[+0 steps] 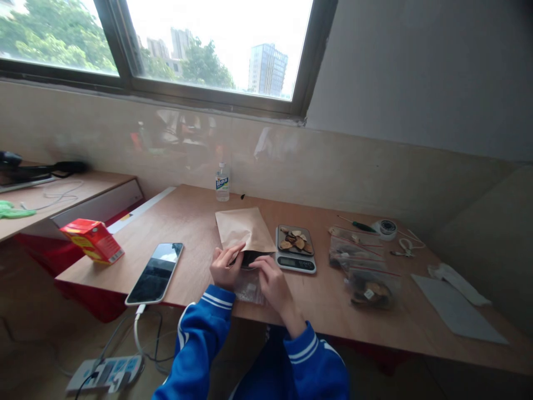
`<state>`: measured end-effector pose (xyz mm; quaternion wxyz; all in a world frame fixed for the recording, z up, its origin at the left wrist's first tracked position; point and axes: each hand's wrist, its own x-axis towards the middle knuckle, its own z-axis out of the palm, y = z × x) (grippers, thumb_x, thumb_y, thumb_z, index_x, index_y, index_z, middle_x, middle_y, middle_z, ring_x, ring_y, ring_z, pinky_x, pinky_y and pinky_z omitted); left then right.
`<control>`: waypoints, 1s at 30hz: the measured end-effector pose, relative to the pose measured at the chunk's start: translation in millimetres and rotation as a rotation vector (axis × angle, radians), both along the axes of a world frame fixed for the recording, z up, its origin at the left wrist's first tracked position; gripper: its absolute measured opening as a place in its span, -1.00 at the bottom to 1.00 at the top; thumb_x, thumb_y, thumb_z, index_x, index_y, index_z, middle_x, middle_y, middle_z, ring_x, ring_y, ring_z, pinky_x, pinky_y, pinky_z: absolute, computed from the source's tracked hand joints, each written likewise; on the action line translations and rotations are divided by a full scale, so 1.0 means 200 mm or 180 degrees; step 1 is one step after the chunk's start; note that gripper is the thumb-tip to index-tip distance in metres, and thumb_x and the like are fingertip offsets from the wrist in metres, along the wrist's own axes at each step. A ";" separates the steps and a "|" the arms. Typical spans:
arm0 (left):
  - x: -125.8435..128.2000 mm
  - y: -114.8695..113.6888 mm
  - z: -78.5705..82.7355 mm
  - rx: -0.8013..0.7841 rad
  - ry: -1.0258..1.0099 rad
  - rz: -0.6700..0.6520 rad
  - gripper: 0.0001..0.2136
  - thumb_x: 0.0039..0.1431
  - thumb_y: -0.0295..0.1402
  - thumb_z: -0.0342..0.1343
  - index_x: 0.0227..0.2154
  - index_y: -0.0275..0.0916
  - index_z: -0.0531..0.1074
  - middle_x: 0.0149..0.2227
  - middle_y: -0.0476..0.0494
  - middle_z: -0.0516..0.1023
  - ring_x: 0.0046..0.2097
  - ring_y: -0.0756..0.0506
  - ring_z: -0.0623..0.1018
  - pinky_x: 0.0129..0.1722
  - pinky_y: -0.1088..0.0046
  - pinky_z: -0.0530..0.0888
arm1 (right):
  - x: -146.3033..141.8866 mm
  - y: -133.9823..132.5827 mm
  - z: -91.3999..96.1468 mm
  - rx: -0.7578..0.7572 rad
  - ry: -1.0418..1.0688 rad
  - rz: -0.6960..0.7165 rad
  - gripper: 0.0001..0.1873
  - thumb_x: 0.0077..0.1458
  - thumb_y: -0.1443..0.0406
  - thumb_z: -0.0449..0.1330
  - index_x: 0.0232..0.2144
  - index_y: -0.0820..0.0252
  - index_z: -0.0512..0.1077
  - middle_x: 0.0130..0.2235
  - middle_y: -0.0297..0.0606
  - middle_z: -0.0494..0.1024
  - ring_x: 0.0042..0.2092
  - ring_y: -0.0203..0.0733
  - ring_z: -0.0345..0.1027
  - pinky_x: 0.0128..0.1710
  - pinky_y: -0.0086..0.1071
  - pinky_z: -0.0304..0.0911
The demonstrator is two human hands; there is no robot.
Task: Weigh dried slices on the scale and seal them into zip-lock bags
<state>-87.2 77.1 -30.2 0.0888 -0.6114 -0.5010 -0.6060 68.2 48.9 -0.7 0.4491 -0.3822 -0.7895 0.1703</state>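
Wooden table (195, 222), left hand (225, 266) and right hand (272, 283) both pinching a clear bag (249, 289) — crinkly, dark at top, perhaps contents.

A phone (155, 272) lies near a red carton (92, 240); a water bottle (222, 182) stands at the table's (328, 303) back edge.

On my feed both arms wear a bright blue jacket. The left sleeve (199, 341) and the right sleeve (314, 369) each end in a ribbed cuff of the same blue, crossed by two thin white stripes. A white line curves along the left sleeve. Past the cuffs, the left hand (225, 268) and right hand (272, 282) are bare.
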 end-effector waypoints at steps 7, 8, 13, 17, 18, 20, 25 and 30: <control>-0.01 0.00 -0.01 -0.0036 -0.0048 -0.0009 -0.80 0.13 -0.40 0.11 -0.20 -0.09 0.54 -0.25 -0.03 0.63 -0.35 -0.05 0.52 -0.29 0.38 0.45 | -0.22 0.14 -0.04 -0.0403 -0.1328 -0.0340 -0.56 0.09 0.53 -0.05 0.02 0.31 0.34 -0.06 0.01 0.49 -0.07 -0.02 0.40 -0.12 -0.24 0.36; -0.01 0.00 -0.01 -0.0044 -0.0073 -0.0008 -0.80 0.13 -0.40 0.10 -0.19 -0.09 0.54 -0.25 -0.03 0.63 -0.36 -0.05 0.51 -0.31 0.39 0.45 | -0.23 0.16 -0.05 -0.0437 -0.1373 -0.0325 -0.57 0.10 0.53 -0.05 0.01 0.30 0.35 -0.07 -0.01 0.51 -0.09 -0.03 0.41 -0.15 -0.26 0.37; -0.01 0.00 -0.01 -0.0066 -0.0115 -0.0031 -0.80 0.14 -0.39 0.10 -0.19 -0.09 0.54 -0.25 -0.04 0.63 -0.37 -0.04 0.51 -0.36 0.41 0.45 | -0.22 0.16 -0.07 -0.0491 -0.1122 -0.0321 -0.61 0.13 0.51 -0.02 -0.03 0.24 0.40 -0.09 -0.07 0.52 -0.09 -0.07 0.41 -0.13 -0.31 0.34; -0.01 0.00 -0.01 -0.0063 -0.0067 -0.0025 -0.80 0.14 -0.39 0.10 -0.20 -0.08 0.54 -0.25 -0.04 0.63 -0.31 -0.06 0.54 -0.28 0.37 0.45 | -0.18 0.13 -0.07 -0.0417 -0.0781 -0.0459 -0.68 0.13 0.47 0.03 -0.12 0.16 0.46 -0.11 -0.13 0.51 -0.05 -0.08 0.38 -0.07 -0.26 0.32; -0.01 0.00 -0.01 -0.0056 -0.0065 -0.0024 -0.80 0.14 -0.40 0.10 -0.20 -0.08 0.54 -0.25 -0.04 0.63 -0.30 -0.06 0.55 -0.26 0.36 0.45 | -0.17 0.12 -0.07 -0.0392 -0.0719 -0.0488 -0.69 0.13 0.46 0.04 -0.15 0.14 0.47 -0.11 -0.14 0.50 -0.05 -0.08 0.37 -0.08 -0.25 0.33; -0.01 0.00 -0.01 -0.0048 -0.0072 -0.0029 -0.80 0.14 -0.40 0.10 -0.20 -0.09 0.54 -0.25 -0.04 0.63 -0.28 -0.07 0.55 -0.25 0.36 0.44 | -0.16 0.11 -0.07 -0.0350 -0.0617 -0.0526 -0.73 0.14 0.44 0.05 -0.17 0.14 0.48 -0.13 -0.16 0.50 -0.07 -0.08 0.37 -0.09 -0.22 0.34; -0.01 0.00 0.00 -0.0080 -0.0089 -0.0008 -0.80 0.13 -0.40 0.10 -0.20 -0.08 0.53 -0.25 -0.03 0.63 -0.32 -0.05 0.53 -0.29 0.37 0.44 | -0.13 0.05 -0.06 -0.0065 -0.0286 -0.0407 -0.76 0.16 0.37 0.07 -0.15 0.14 0.46 -0.10 -0.15 0.50 -0.04 -0.09 0.37 -0.02 -0.18 0.31; 0.00 0.00 0.00 -0.0044 -0.0077 0.0025 -0.81 0.14 -0.40 0.10 -0.21 -0.09 0.53 -0.26 -0.02 0.63 -0.32 -0.06 0.55 -0.29 0.37 0.43 | 0.02 -0.07 -0.05 0.0219 0.0289 -0.0629 -0.76 0.18 0.29 0.08 -0.12 0.13 0.43 -0.03 -0.13 0.48 0.01 -0.11 0.34 0.03 -0.15 0.27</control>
